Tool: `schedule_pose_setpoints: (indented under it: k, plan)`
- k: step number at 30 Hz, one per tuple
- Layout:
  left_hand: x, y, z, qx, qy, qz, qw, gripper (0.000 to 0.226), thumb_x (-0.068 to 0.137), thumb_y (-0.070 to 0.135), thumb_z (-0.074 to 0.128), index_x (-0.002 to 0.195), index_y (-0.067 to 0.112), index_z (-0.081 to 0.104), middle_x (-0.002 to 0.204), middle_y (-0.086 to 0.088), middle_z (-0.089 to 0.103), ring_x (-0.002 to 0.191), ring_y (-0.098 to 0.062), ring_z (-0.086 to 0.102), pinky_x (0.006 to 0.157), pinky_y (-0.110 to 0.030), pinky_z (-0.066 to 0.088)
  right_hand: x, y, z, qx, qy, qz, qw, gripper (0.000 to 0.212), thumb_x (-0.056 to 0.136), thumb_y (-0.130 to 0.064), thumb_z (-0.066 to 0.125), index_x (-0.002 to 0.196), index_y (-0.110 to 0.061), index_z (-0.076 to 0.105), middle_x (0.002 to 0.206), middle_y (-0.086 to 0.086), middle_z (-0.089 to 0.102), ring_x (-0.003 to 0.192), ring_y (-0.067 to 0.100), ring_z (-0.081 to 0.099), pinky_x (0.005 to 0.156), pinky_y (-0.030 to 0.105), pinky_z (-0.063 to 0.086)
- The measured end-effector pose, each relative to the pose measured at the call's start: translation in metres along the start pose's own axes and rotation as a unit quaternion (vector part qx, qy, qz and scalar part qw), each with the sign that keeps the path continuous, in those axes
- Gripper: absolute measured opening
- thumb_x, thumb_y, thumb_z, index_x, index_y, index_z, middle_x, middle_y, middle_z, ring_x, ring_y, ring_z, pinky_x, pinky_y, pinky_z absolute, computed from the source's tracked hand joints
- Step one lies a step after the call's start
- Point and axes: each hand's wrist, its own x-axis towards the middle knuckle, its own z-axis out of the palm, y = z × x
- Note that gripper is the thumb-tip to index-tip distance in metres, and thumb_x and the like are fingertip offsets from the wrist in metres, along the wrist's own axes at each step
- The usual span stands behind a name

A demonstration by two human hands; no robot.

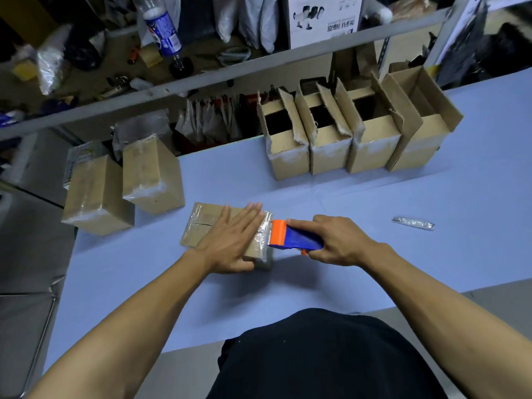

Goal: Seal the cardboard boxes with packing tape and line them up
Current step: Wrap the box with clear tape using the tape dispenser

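A closed cardboard box (201, 226) lies on the blue table (374, 203) in the middle. My left hand (233, 240) presses flat on its top with straight fingers. My right hand (334, 240) grips a blue and orange tape dispenser (290, 237), whose orange head touches the box's right end, where shiny tape shows. Two taped boxes (152, 174) stand side by side at the table's left edge. Several open boxes (331, 133) stand in a row at the back right.
A crumpled strip of tape (413, 223) lies on the table to the right. Behind the table runs a grey shelf rail (230, 73) with a plastic bottle (164, 27) and clutter beyond. Packets (213, 122) stand behind the table's far edge.
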Motion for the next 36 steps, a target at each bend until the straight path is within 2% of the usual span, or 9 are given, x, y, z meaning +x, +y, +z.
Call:
schedule_pose_setpoints:
  k: [3, 6, 10, 14, 20, 25, 27, 30, 36]
  plan:
    - [0.011, 0.021, 0.002, -0.016, -0.003, -0.019, 1.000, 0.110, 0.081, 0.065, 0.050, 0.156, 0.008, -0.008, 0.161, -0.008, -0.022, 0.147, -0.022, -0.024, 0.117, -0.054, -0.009, 0.006, -0.005, 0.004, -0.017, 0.006, 0.004, 1.000, 0.072, 0.087, -0.049, 0.060, 0.150, -0.048, 0.026, 0.099, -0.001, 0.058, 0.088, 0.023, 0.058, 0.067, 0.030, 0.040]
    - [0.015, 0.027, 0.011, -0.021, 0.027, -0.047, 0.998, 0.106, 0.084, 0.064, 0.052, 0.156, 0.010, -0.005, 0.162, -0.005, -0.019, 0.149, -0.020, -0.019, 0.118, -0.056, -0.005, 0.003, -0.005, 0.006, -0.011, 0.013, 0.009, 1.000, 0.071, 0.087, -0.051, 0.060, 0.150, -0.047, 0.027, 0.100, -0.001, 0.059, 0.089, 0.022, 0.058, 0.067, 0.028, 0.036]
    - [0.016, 0.024, 0.012, -0.021, 0.022, -0.058, 0.998, 0.101, 0.082, 0.060, 0.046, 0.156, 0.011, -0.003, 0.162, -0.004, -0.017, 0.149, -0.018, -0.017, 0.119, -0.052, -0.005, -0.014, 0.004, 0.005, 0.049, 0.023, 0.025, 0.998, 0.070, 0.087, -0.054, 0.060, 0.150, -0.047, 0.029, 0.101, -0.003, 0.058, 0.090, 0.019, 0.057, 0.069, 0.027, 0.039]
    - [0.016, 0.031, 0.009, -0.037, 0.016, -0.075, 0.996, 0.101, 0.081, 0.058, 0.043, 0.156, 0.014, -0.008, 0.160, -0.001, -0.024, 0.148, -0.015, -0.023, 0.117, -0.048, -0.011, -0.017, 0.001, 0.001, 0.031, 0.019, 0.028, 0.999, 0.070, 0.087, -0.053, 0.059, 0.150, -0.049, 0.028, 0.097, -0.002, 0.058, 0.086, 0.020, 0.057, 0.067, 0.028, 0.039]
    - [0.017, 0.042, 0.007, -0.059, 0.023, -0.112, 0.992, 0.098, 0.084, 0.048, 0.052, 0.157, 0.013, -0.003, 0.163, -0.002, -0.018, 0.150, -0.016, -0.017, 0.120, -0.058, -0.001, -0.002, -0.020, -0.020, -0.078, -0.017, 0.039, 0.996, 0.070, 0.087, -0.045, 0.057, 0.150, -0.049, 0.026, 0.100, 0.001, 0.059, 0.091, 0.025, 0.060, 0.065, 0.029, 0.035]
    - [0.019, 0.049, 0.005, -0.052, 0.016, -0.133, 0.990, 0.096, 0.084, 0.043, 0.050, 0.157, 0.011, -0.003, 0.165, -0.003, -0.015, 0.151, -0.018, -0.015, 0.117, -0.065, 0.004, 0.029, -0.052, -0.052, -0.193, -0.055, 0.040, 0.979, 0.049, 0.079, -0.030, 0.060, 0.126, -0.041, 0.053, 0.083, -0.002, 0.055, 0.076, 0.025, 0.051, 0.061, 0.029, 0.033]
    - [0.019, 0.049, 0.005, -0.055, 0.012, -0.137, 0.989, 0.098, 0.084, 0.047, 0.050, 0.157, 0.010, -0.003, 0.165, -0.004, -0.015, 0.151, -0.017, -0.015, 0.115, -0.066, 0.004, 0.040, -0.058, -0.056, -0.208, -0.083, 0.051, 0.973, 0.043, 0.080, -0.038, 0.064, 0.122, -0.035, 0.054, 0.090, 0.000, 0.061, 0.078, 0.025, 0.054, 0.062, 0.030, 0.034]
    - [0.019, 0.048, 0.006, -0.070, 0.020, -0.136, 0.988, 0.100, 0.085, 0.054, 0.051, 0.157, 0.010, -0.003, 0.165, -0.004, -0.014, 0.151, -0.017, -0.015, 0.115, -0.065, 0.002, 0.043, -0.057, -0.047, -0.178, -0.077, 0.066, 0.979, 0.055, 0.078, -0.064, 0.063, 0.122, -0.032, 0.049, 0.099, 0.002, 0.067, 0.087, 0.027, 0.061, 0.064, 0.031, 0.037]
    - [0.016, 0.045, 0.010, -0.060, 0.036, -0.130, 0.989, 0.092, 0.085, 0.051, 0.040, 0.157, 0.015, -0.002, 0.164, -0.002, -0.015, 0.151, -0.016, -0.014, 0.116, -0.066, 0.004, 0.008, -0.019, -0.031, -0.058, -0.021, 0.059, 0.996, 0.059, 0.082, -0.066, 0.058, 0.135, -0.044, 0.043, 0.109, -0.003, 0.067, 0.098, 0.025, 0.061, 0.069, 0.032, 0.041]
